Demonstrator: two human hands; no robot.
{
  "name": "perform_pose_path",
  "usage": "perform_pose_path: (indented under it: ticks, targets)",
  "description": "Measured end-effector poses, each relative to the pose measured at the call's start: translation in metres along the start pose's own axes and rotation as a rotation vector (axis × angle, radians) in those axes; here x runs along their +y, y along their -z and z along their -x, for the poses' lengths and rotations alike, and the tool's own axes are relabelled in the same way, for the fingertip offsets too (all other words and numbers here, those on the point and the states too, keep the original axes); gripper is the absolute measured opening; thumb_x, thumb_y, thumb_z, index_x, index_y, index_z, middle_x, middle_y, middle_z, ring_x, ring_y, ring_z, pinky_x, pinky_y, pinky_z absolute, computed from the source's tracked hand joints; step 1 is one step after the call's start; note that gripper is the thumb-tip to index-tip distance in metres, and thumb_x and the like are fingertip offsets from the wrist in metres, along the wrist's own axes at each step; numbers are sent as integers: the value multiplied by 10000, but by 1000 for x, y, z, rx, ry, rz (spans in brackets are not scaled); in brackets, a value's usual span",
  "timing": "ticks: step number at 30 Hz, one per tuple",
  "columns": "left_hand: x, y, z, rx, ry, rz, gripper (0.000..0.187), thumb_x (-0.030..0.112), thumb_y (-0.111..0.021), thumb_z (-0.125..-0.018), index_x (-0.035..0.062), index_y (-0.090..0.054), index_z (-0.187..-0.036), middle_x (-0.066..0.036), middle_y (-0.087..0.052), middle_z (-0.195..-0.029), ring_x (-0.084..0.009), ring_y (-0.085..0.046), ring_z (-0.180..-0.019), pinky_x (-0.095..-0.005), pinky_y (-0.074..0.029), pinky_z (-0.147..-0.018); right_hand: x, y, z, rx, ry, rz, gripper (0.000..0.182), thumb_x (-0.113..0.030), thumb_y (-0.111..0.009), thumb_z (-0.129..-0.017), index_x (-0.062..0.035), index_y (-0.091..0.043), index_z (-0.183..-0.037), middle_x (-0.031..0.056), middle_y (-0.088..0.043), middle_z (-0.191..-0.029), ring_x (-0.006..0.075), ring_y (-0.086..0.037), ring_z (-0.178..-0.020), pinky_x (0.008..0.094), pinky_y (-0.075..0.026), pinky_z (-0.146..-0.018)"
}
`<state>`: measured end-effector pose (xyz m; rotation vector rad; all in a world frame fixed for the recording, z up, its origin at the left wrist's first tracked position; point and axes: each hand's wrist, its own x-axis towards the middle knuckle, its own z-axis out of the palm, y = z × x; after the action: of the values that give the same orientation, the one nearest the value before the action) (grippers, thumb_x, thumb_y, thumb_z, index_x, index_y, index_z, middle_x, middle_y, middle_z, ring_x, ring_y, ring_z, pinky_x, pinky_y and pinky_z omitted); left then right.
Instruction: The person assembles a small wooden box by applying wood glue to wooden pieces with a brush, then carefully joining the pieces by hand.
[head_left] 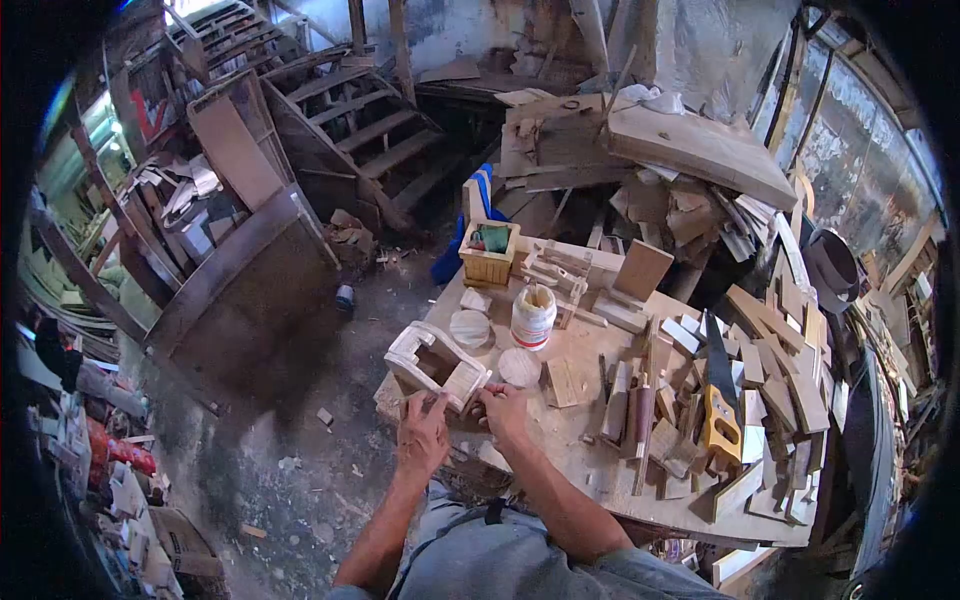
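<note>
A small hollow wooden piece with rounded edges [436,364] rests at the left front corner of the workbench. My left hand [424,430] has its fingers bent against the near side of this piece. At its near right corner, my right hand [503,412] pinches the edge between thumb and fingers. Just beyond are two round wooden discs, one [470,328] behind the piece and one [519,367] to its right. Between and behind them stands a white glue jar [533,318], open at the top.
A wooden box [488,262] stands at the bench's back left. A yellow-handled saw [722,420] lies on heaped wood offcuts at the right. Boards [700,150] are piled behind the bench [590,450]. A large panel [250,290] leans at the left, near wooden stairs [375,130].
</note>
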<state>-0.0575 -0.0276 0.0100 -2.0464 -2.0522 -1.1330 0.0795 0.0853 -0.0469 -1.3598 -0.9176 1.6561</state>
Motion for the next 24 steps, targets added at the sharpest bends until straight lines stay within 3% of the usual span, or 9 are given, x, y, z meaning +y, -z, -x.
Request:
perform_pose_path:
  ticks: [7, 13, 19, 20, 23, 24]
  targets:
    - [4, 12, -5, -94, -1, -66, 560, 4, -677, -796, 27, -627, -1353, -197, -562, -1164, -404, -555, -1105, -482, -504, -922, -13, -1, 15, -10, -28, -39, 214, -134, -755, -929, -33, -621, -1062, 46, -702, -835, 122, -651, -593, 247, -464, -457]
    - [-5, 19, -8, -254, -5, -57, 577, 86, -689, -848, 25, -572, -1410, -163, -616, -967, -364, -631, -916, -490, -539, -769, -25, -1, 21, 10, -92, -34, 193, -133, -749, -929, -38, -651, -1066, 40, -709, -854, 121, -648, -601, 262, -474, -480]
    - [-19, 59, -31, -31, -6, 270, 527, 160, -660, -906, -9, -579, -1398, -154, -564, -871, -326, -597, -780, -458, -498, -697, -32, -6, 30, 102, -54, 45, 198, -149, -741, -930, -22, -676, -1068, 48, -720, -852, 117, -656, -637, 268, -493, -513]
    - [-31, 69, -43, -21, -32, 191, 460, 151, -636, -944, 13, -591, -1380, -159, -599, -940, -282, -607, -867, -404, -526, -724, -27, -6, 28, 118, -27, 61, 197, -153, -736, -932, -12, -678, -1058, 56, -726, -849, 116, -667, -649, 267, -496, -516]
    - [-81, 74, -80, -34, 276, 326, 438, 162, -653, -951, 17, -612, -1362, -119, -574, -989, -231, -572, -873, -364, -505, -727, -21, -7, 31, 140, 5, 86, 211, -163, -733, -929, -3, -692, -1059, 61, -735, -855, 112, -678, -683, 266, -498, -527]
    - [-98, 72, -87, -69, 297, 371, 439, 163, -663, -949, 20, -615, -1361, -107, -567, -1004, -217, -564, -882, -351, -496, -727, -22, -7, 31, 142, 12, 89, 217, -167, -734, -927, -3, -698, -1065, 59, -737, -859, 111, -678, -694, 266, -498, -531]
